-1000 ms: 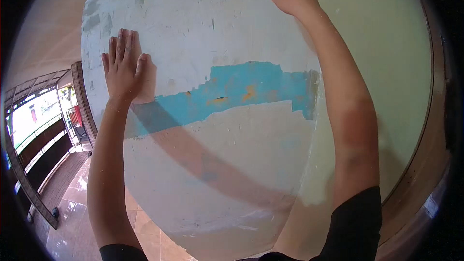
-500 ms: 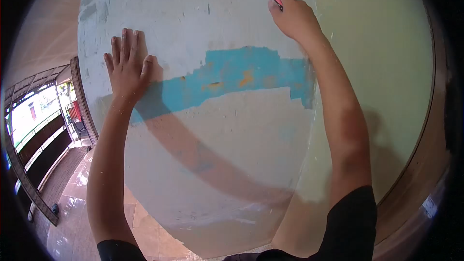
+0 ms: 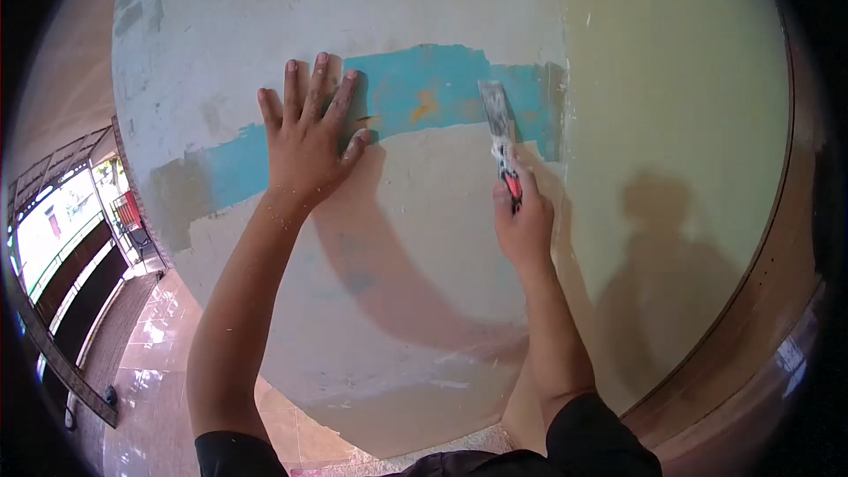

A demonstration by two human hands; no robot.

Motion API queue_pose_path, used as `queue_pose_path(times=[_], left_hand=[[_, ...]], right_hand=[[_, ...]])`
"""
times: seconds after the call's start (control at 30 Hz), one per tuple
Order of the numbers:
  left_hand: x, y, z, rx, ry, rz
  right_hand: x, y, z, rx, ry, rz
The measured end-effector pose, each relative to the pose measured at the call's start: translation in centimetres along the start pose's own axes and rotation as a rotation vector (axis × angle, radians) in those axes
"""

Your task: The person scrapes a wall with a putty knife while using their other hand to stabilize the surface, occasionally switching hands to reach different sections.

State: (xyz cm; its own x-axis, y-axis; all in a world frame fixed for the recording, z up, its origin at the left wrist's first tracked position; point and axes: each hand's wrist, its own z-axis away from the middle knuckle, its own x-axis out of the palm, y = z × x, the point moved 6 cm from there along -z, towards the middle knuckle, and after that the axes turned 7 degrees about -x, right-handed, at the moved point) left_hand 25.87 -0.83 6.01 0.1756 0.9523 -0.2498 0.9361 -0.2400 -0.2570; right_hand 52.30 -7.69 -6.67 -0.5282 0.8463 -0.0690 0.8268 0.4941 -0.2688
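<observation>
With the left hand (image 3: 309, 143) lying open and flat on the wall (image 3: 424, 252) at the blue paint strip (image 3: 422, 88), the right hand (image 3: 523, 223) grips the scraper (image 3: 497, 117), its blade on that strip, where a low blade angle and even pressure should avoid gouging the wall.

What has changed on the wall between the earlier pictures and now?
The right hand came down from the top of the wall; its scraper now lies with the blade on the blue band. The left hand shifted right, and its fingers now reach the band. Unchanged: the right hand still grips the scraper, and the left palm stays flat on the wall with fingers spread.
</observation>
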Motion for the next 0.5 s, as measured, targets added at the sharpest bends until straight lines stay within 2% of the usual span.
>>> queue_pose_path(times=[0.1,0.27,0.4,0.5], left_hand=[[0.0,1.5,-0.9,0.009,0.029,0.016],[0.3,1.9,-1.3,-0.035,0.13,-0.011],[0.2,2.0,-1.3,-0.073,0.09,-0.054],[0.4,1.8,-1.3,-0.069,0.121,-0.058]], right_hand=[[-1.3,-1.4,-2.4,0.06,-0.04,0.075],[-1.1,-0.6,-1.2,-0.019,-0.028,0.035],[-1.4,-0.2,-2.9,0.028,-0.089,0.041],[-1.8,0.5,-1.7,-0.069,-0.052,0.054]])
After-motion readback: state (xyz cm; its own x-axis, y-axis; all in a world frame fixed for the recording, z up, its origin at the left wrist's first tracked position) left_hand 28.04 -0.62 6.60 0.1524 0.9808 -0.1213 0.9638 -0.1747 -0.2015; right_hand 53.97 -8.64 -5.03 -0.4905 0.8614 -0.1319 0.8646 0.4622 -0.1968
